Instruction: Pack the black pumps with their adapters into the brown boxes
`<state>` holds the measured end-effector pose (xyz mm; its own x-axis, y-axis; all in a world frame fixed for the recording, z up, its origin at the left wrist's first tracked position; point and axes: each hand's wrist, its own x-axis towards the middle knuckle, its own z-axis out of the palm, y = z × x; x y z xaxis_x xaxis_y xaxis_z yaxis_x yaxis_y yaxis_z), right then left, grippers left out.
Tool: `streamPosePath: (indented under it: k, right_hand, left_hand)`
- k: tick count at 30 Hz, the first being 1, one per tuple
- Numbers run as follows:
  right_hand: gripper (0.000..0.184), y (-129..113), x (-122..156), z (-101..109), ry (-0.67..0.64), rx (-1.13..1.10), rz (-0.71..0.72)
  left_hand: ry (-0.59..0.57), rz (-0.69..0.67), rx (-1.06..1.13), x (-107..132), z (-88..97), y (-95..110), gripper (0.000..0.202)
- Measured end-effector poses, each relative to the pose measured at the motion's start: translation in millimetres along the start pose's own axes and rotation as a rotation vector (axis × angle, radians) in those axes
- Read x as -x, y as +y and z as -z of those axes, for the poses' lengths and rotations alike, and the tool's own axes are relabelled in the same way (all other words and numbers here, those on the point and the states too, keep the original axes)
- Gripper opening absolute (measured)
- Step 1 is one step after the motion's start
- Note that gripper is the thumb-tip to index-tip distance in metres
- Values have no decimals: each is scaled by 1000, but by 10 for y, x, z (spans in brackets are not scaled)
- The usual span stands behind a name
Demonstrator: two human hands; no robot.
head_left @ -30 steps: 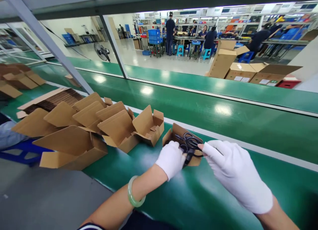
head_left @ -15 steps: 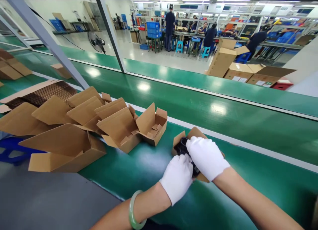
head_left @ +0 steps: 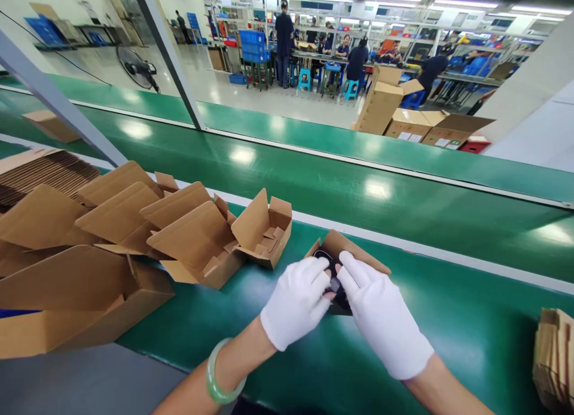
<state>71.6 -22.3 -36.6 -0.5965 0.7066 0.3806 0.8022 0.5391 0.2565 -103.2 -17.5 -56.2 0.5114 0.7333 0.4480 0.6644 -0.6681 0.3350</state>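
A small open cardboard box stands on the green belt in front of me, with a black item inside that looks like a bundled cable with a loop. My left hand, in a white glove, reaches over the box's left side, fingers curled and thumb beneath, closed on the black bundle. From the right, my gloved right hand meets it, fingertips pressed together on the same bundle. A small greyish piece shows between both sets of fingertips. The hands hide most of the box's contents.
Several open cardboard boxes crowd the left, the nearest empty one close to my box. Flattened cardboard is stacked behind them. More folded cardboard lies at the right edge. A metal post rises beyond; people work in the background.
My left hand has shifted from the box's near side to its left, its fingers opening out a little. My right hand has drawn back toward the near right side. The view has turned right.
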Motion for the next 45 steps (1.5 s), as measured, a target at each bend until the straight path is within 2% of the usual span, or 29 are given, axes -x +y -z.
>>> streamPosePath:
  k: [2, 6, 9, 13, 17, 21, 23, 24, 27, 30, 32, 34, 36, 38, 43, 45]
  right_hand:
    - [38, -44, 80, 34, 33, 35, -57]
    - [38, -150, 187, 97, 13, 101, -171]
    - [39, -242, 235, 120, -9, 136, -210]
    - [43, -349, 160, 103, -86, 145, -265]
    - [43, -336, -100, 105, -237, 57, -320]
    - [34, -257, -344, 161, -437, -54, -338]
    - [31, -254, -404, 185, -483, -65, -322]
    - [31, -264, -420, 190, -487, -70, -311]
    - [29, -307, -429, 165, -463, -114, -271]
    - [27, -325, -381, 63, -363, -231, -233]
    - [29, -328, -298, -36, -249, -333, -236]
    - [33, -346, -177, -127, -105, -412, -270]
    - [36, -386, -45, -180, 62, -407, -327]
    - [35, -439, 66, -178, 147, -353, -406]
    - [32, -540, 164, -70, 103, -220, -505]
    - [32, -554, 161, -53, 107, -230, -509]
  left_hand:
    - [-84, 60, -77, -97, 30, -13, 32]
    - [-342, 202, -79, -273, -16, 3, 55]
    - [-413, 245, -80, -351, -72, 2, 58]
    - [-397, 214, -102, -364, -55, -10, 41]
    - [-349, 162, -54, -264, 104, -66, 20]
    - [-136, 88, -92, -216, 229, -243, 33]
    - [-107, 34, -131, -268, 245, -334, 38]
    - [-135, 10, -145, -311, 249, -371, 36]
    - [-289, -36, -129, -452, 284, -449, 26]
    - [-404, -127, -4, -521, 344, -536, 21]
    - [-411, -140, 64, -516, 354, -614, 22]
    - [-394, -97, 102, -500, 314, -681, 24]
    - [-395, -41, 105, -500, 236, -707, 26]
    - [-416, 3, 87, -525, 153, -679, 25]
    - [-429, 121, 51, -599, 37, -470, 20]
    - [-432, 159, 44, -595, 17, -385, 21]
